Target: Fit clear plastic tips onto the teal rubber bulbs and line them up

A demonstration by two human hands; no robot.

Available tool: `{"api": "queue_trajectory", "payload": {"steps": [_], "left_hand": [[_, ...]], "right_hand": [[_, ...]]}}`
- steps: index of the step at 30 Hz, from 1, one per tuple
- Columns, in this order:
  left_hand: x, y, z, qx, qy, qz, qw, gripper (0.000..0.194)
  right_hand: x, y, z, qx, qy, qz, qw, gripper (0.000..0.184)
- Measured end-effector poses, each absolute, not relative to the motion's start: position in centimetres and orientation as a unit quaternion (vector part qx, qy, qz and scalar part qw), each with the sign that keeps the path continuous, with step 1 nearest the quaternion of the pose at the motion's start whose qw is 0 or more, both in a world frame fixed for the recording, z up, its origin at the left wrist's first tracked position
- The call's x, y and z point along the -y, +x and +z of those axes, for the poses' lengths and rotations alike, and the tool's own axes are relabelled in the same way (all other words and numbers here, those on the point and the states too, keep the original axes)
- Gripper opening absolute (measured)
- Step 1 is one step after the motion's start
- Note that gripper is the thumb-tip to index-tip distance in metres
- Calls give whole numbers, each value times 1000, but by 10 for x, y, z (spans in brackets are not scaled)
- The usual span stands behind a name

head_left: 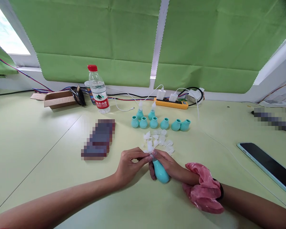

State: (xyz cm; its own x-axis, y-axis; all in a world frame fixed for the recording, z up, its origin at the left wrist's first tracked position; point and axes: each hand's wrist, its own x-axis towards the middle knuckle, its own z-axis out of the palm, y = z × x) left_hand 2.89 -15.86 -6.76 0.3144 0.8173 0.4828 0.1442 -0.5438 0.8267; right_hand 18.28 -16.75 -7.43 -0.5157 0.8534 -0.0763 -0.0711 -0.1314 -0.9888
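- on my feed, the turquoise bulb (161, 172) lies low in the middle, just above the table (85, 203) or resting on it; i can't tell which.
- i have the right hand (168, 162) wrapped round its neck end, thumb and fingers closed on it, the rounded base poking out toward me.
- my left hand (132, 162) is in a narrow pinch, thumb and forefinger together on what looks like a translucent piece (150, 147) at the neck.
- i judge this to be a fitting step at the neck, so i want piece and neck in one line, the right grip firm without squashing the soft-looking body, and the left pinch low on the piece so it doesn't buckle.
- pressing evenly with a small twist should serve better than one hard shove.
- the join itself is behind my fingertips; i can't tell how far in the piece sits.
- beyond it, the loose translucent pieces (161, 140) overlap, too pale to count.
- the dark item (100, 138) on the left is pixelated, and the phone (268, 166) is cut off at the right edge.
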Motion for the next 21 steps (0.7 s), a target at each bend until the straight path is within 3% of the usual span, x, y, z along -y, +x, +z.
{"api": "queue_trajectory", "payload": {"steps": [10, 21], "left_hand": [[160, 32, -67, -365, 731, 460, 348, 15], [153, 31, -69, -338, 653, 469, 490, 9]], "right_hand": [[167, 185, -79, 546, -336, 673, 370, 33], [170, 183, -75, 552, -344, 659, 378, 32]]}}
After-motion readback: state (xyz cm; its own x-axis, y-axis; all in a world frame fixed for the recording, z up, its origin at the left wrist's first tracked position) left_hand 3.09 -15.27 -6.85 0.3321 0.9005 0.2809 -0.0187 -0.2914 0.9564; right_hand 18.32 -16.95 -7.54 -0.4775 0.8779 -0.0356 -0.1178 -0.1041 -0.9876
